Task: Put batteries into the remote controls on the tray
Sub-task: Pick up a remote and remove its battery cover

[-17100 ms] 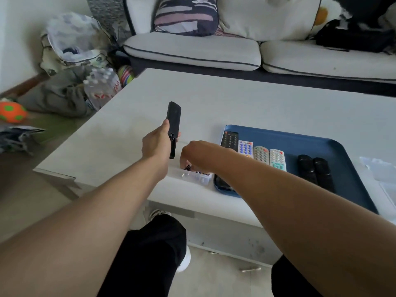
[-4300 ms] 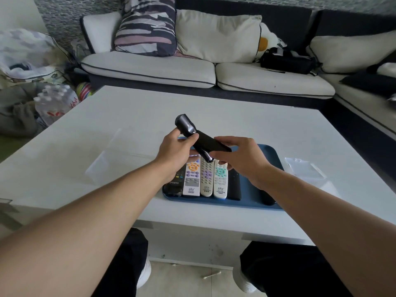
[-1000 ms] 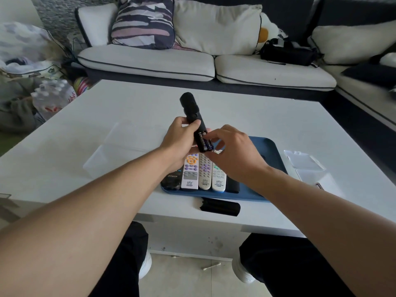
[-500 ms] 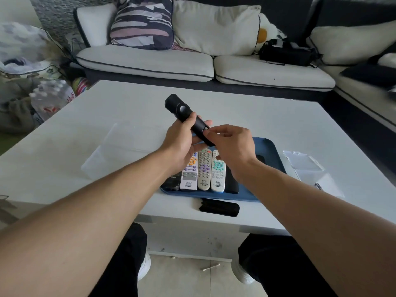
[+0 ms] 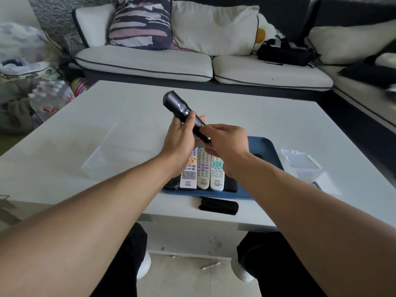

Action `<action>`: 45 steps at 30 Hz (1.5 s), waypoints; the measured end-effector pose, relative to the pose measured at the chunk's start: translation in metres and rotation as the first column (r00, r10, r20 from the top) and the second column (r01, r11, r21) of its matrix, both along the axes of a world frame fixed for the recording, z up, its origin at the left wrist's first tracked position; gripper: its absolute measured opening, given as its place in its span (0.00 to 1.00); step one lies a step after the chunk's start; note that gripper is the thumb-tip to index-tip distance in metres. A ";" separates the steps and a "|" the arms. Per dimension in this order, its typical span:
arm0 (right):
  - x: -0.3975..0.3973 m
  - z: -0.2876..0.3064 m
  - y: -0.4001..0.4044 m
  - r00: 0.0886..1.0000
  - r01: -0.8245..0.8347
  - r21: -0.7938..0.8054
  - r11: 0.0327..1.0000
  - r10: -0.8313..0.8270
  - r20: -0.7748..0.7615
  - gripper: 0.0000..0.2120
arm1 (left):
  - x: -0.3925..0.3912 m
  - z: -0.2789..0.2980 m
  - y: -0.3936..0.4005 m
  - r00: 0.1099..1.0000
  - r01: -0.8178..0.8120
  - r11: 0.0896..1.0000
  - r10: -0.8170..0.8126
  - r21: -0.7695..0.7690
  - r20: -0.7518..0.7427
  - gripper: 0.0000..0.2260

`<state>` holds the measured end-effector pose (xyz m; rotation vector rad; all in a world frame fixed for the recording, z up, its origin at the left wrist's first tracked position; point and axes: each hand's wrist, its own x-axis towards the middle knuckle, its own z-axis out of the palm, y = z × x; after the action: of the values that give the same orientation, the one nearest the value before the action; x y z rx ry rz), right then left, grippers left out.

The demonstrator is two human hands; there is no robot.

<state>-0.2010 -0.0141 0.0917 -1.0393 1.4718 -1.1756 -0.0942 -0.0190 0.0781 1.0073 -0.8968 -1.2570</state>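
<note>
My left hand (image 5: 182, 138) grips a slim black remote (image 5: 179, 108) above the blue tray (image 5: 265, 151), its far end tilted up to the left. My right hand (image 5: 227, 142) pinches the remote's near end, fingers curled over the battery bay; what is under the fingertips is hidden. On the tray lie three light remotes (image 5: 203, 168) side by side, with dark remotes partly hidden beside them. A black battery cover (image 5: 218, 207) lies on the white table (image 5: 300, 125) in front of the tray.
A clear plastic box (image 5: 102, 159) stands left of the tray. Clear plastic lids (image 5: 302, 160) lie to its right. A sofa with cushions (image 5: 214, 28) runs behind the table, and bags and a water-bottle pack (image 5: 51, 99) sit on the floor at left.
Over the last second the remote swung from nearly upright to tilted left, and my right hand moved onto its near end. The battery cover stays on the table.
</note>
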 end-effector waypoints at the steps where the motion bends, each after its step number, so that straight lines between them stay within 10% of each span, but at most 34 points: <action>1: 0.002 0.000 0.000 1.000 0.009 -0.005 1.000 -0.009 -0.001 0.02 | 0.000 0.001 0.000 1.000 -0.002 1.000 0.002 -0.008 0.007 0.08; 22: 0.003 -0.006 -0.008 0.967 -0.001 -0.130 0.992 -0.032 -0.255 0.10 | -0.006 -0.009 -0.001 0.998 0.055 0.998 -0.055 -0.005 0.041 0.06; 30: -0.014 -0.019 -0.015 0.719 -0.382 -0.217 0.898 0.141 -0.681 0.09 | 0.014 -0.003 -0.005 0.998 0.054 0.985 -0.049 0.167 -0.036 0.08; 37: -0.027 -0.016 -0.014 0.732 -0.508 0.030 0.861 0.450 -0.512 0.06 | 0.025 -0.013 -0.005 0.957 0.113 0.968 -0.167 0.226 0.237 0.10; 45: -0.032 0.002 -0.012 0.920 -0.380 0.099 0.920 0.366 0.136 0.09 | 0.030 -0.007 -0.010 0.978 0.082 0.961 -0.129 0.266 0.164 0.19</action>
<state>-0.2325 -0.0260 0.0934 -1.0901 1.1735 -0.8447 -0.0641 -0.0289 0.0715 1.3106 -0.9521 -1.4154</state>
